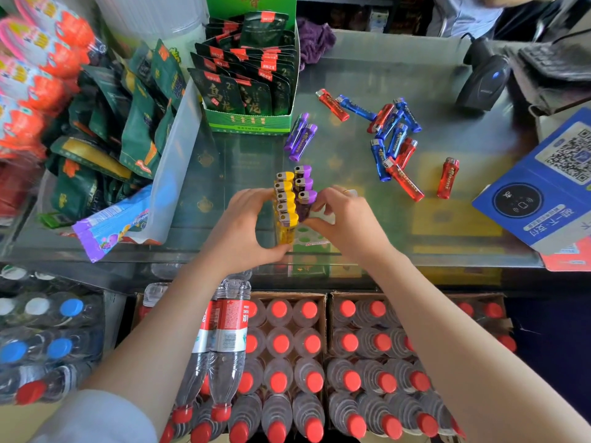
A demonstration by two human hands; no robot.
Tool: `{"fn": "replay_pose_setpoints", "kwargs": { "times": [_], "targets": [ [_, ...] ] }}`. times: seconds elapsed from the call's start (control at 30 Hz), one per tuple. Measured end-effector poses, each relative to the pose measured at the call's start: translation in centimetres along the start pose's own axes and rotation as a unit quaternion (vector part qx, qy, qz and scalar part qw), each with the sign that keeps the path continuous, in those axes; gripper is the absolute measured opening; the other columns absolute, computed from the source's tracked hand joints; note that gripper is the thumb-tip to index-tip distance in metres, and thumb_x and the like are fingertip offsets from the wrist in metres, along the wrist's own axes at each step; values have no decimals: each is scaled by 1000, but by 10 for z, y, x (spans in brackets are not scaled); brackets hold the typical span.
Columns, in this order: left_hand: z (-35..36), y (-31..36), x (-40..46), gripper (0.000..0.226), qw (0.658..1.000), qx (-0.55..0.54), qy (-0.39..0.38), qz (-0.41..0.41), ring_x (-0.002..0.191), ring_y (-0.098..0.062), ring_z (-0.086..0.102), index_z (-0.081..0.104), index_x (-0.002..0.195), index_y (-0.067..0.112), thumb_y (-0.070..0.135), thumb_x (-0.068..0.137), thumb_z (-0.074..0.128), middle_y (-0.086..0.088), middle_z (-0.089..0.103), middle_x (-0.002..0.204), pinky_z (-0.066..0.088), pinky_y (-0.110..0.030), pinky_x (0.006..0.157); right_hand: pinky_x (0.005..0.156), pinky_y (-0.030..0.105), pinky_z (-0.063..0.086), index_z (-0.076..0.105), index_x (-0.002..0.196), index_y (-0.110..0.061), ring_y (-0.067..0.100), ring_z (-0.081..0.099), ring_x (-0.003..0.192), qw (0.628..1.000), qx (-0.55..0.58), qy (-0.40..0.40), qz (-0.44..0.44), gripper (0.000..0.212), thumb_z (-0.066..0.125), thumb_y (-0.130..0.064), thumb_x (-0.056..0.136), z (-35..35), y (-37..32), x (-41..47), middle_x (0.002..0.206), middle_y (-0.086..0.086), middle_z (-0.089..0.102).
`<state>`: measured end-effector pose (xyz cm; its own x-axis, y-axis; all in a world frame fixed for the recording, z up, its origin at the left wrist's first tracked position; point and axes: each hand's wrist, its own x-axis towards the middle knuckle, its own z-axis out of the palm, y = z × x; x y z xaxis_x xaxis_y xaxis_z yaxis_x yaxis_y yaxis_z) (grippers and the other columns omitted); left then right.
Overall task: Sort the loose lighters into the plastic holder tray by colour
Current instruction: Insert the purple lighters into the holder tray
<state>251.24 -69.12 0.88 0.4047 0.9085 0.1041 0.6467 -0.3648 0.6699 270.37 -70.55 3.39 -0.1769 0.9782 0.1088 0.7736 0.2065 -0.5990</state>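
Two bare forearms enter from the bottom edge, at about seven and five o'clock; the left hand [238,230] and right hand [347,223] wear no gloves; a pale grey-white sleeve [96,418], pushed up, covers the left upper arm.

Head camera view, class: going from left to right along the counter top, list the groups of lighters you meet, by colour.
Yellow lighters standing in the holder tray → purple lighters beside them → two loose purple lighters → red and blue pile → lone red lighter.
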Motion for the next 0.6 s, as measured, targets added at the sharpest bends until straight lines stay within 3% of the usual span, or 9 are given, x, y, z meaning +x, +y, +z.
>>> {"fn": "replay_pose_setpoints", "kwargs": {
  "times": [0.07,0.17,0.27,0.4,0.6],
  "targets": [
    [0,-1,0,71,1000,-7,5,-3,113,-2,30,45,123,21,37,60,73,6,47,123,25,-22,95,67,27,47,60,93,-5,18,55,75,999,49,11,10,18,59,3,77,-10,6,8,86,0,58],
    [-1,-2,1,69,1000,-13,9,-4,114,-2,29,44,124,22,37,62,70,6,46,125,24,-21,94,78,31,49,59,101,-6,22,58,83,996,53,57,38,25,46,5,83,-17,17,29,97,9,63],
    [-1,-2,3,68,1000,-17,7,-12,118,-7,31,43,124,23,40,63,67,6,46,127,26,-23,94,77,25,41,59,110,-9,17,53,83,998,8,31,50,27,44,-2,89,-12,19,57,109,12,59],
    [-1,-4,4,68,1000,-19,8,-5,120,-10,34,44,124,22,46,63,61,6,47,126,27,-22,96,82,39,49,55,120,-12,35,59,90,998,-48,-12,45,32,38,-7,93,1,15,91,118,19,51],
    [-1,-4,5,68,1000,-25,1,-12,118,-4,32,42,124,26,46,62,62,16,41,121,22,-11,93,64,38,48,56,112,-17,35,55,80,992,-112,0,57,25,37,-23,96,8,20,107,112,17,49]
  ]
}}
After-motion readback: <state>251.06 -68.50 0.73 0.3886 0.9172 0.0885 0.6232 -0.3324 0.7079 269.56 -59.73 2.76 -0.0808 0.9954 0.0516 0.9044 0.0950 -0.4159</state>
